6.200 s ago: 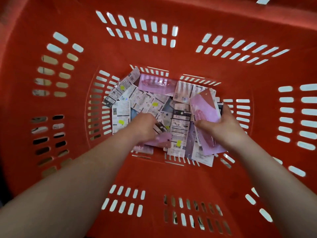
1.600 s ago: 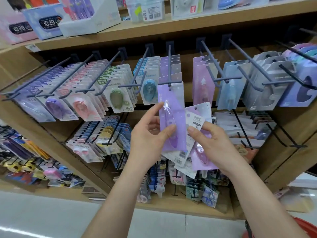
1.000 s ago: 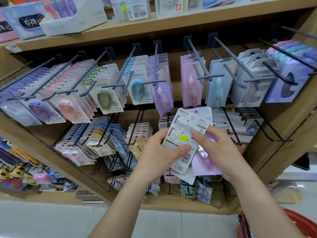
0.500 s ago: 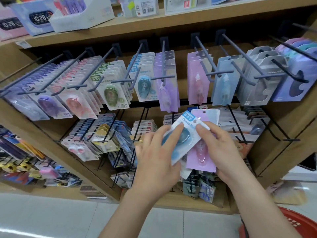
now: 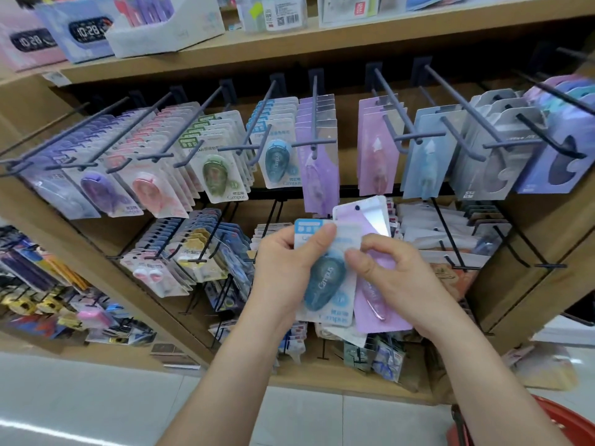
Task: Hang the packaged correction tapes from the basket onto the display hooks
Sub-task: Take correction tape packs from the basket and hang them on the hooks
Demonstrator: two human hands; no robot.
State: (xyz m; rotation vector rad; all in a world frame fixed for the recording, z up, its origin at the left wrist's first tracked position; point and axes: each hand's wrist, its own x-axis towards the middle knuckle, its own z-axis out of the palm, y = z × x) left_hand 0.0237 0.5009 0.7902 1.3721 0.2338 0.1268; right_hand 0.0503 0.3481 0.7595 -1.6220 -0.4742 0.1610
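My left hand (image 5: 283, 268) grips a blue Campus correction tape pack (image 5: 326, 281) by its left edge, thumb on the top front. My right hand (image 5: 392, 278) holds a stack of packs behind it, a pink-lilac pack (image 5: 375, 304) uppermost, and its thumb and forefinger touch the blue pack's right edge. Both hands are in front of the lower hook row. On the upper row hang matching blue packs on a display hook (image 5: 267, 127), lilac packs (image 5: 317, 156) and pink packs (image 5: 375, 149). The red basket (image 5: 560, 423) shows only its rim at the bottom right.
Grey hooks stick out toward me along the wooden display (image 5: 289, 40); the pink packs' hook (image 5: 392, 104) and its neighbours have long bare ends. Purple, pink and green packs fill the left hooks. Boxed clocks stand on the top shelf. White tiled floor lies below.
The blue pack has been turned upright with its front toward me, and both hands have drawn slightly down and nearer. Earlier, a lilac pack went onto its upper hook.
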